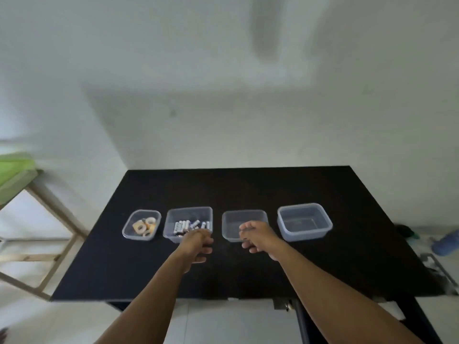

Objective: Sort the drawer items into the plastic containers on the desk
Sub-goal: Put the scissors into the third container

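Four clear plastic containers stand in a row on the black desk (248, 274). The leftmost container (129, 233) holds tape rolls (144, 226), and the second container (171, 219) holds several batteries (185, 225). My left hand (198, 244) hovers at the second container's near edge with its fingers curled; what is inside them is hidden. My right hand (257, 238) is over the near edge of the third container (231, 219), its curled fingers pinching small dark items (244, 229) that are too blurred to name. The fourth container (304, 220) stands to the right.
The desk backs onto a white wall. A wooden-framed stand with a green top (15, 175) is at the left. A blue object (447, 243) and a metal part lie on the floor at the right. A dark drawer edge (301, 319) shows under the desk front.
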`<state>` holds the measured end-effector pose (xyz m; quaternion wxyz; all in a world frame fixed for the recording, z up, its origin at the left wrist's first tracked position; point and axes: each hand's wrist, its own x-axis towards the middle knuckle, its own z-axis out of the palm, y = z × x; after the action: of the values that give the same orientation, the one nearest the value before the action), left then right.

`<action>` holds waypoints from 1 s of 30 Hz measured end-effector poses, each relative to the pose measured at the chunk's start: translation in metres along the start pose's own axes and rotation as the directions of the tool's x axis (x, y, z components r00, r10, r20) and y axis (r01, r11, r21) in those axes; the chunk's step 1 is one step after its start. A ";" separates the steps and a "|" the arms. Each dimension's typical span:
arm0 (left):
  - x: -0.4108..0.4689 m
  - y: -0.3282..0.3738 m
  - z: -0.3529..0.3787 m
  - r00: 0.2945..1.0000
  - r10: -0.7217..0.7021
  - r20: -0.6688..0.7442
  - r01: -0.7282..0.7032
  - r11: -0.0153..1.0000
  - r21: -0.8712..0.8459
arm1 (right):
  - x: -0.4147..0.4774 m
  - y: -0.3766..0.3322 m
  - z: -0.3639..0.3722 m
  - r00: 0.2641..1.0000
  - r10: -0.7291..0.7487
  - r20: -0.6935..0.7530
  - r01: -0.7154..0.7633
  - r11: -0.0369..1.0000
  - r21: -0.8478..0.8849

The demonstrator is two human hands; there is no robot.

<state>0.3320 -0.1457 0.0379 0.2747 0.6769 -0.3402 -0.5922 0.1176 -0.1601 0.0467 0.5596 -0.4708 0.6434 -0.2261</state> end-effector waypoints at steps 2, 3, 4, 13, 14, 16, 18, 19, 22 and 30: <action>-0.015 -0.016 0.024 1.000 -0.017 -0.004 0.017 1.000 0.001 | -0.020 0.024 -0.016 1.000 0.024 0.002 -0.024 1.000 -0.009; -0.023 -0.024 0.037 1.000 -0.028 0.001 0.028 1.000 0.001 | -0.031 0.036 -0.023 0.999 0.039 -0.001 -0.039 0.999 -0.014; -0.029 -0.031 0.047 0.999 -0.031 0.014 0.031 1.000 -0.003 | -0.040 0.046 -0.029 0.999 0.049 -0.005 -0.049 0.999 -0.015; -0.082 -0.088 0.158 0.985 -0.065 0.159 0.058 0.997 0.051 | -0.123 0.141 -0.097 0.985 0.135 -0.107 -0.134 0.991 0.015; -0.089 -0.094 0.169 0.982 -0.062 0.176 0.053 0.997 0.055 | -0.131 0.150 -0.105 0.982 0.143 -0.123 -0.142 0.990 0.021; -0.104 -0.109 0.193 0.977 -0.056 0.206 0.043 0.997 0.067 | -0.153 0.174 -0.120 0.975 0.160 -0.157 -0.155 0.987 0.044; -0.119 -0.125 0.217 0.972 -0.067 0.225 0.049 0.995 0.086 | -0.175 0.201 -0.134 0.966 0.182 -0.184 -0.169 0.982 0.082; -0.126 -0.133 0.227 0.970 -0.081 0.231 0.062 0.994 0.091 | -0.186 0.213 -0.140 0.962 0.192 -0.192 -0.179 0.980 0.086; -0.148 -0.159 0.257 0.954 -0.132 0.271 0.101 0.987 0.124 | -0.219 0.252 -0.160 0.948 0.235 -0.216 -0.222 0.971 0.083; -0.159 -0.198 0.323 0.945 -0.216 0.246 0.168 0.965 0.199 | -0.240 0.322 -0.222 0.917 0.301 -0.262 -0.284 0.953 0.103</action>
<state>0.0290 0.1113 -0.0650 0.1067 0.6430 -0.3569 -0.6691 -0.2201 0.1405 -0.0348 0.5071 -0.3157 0.7703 -0.2232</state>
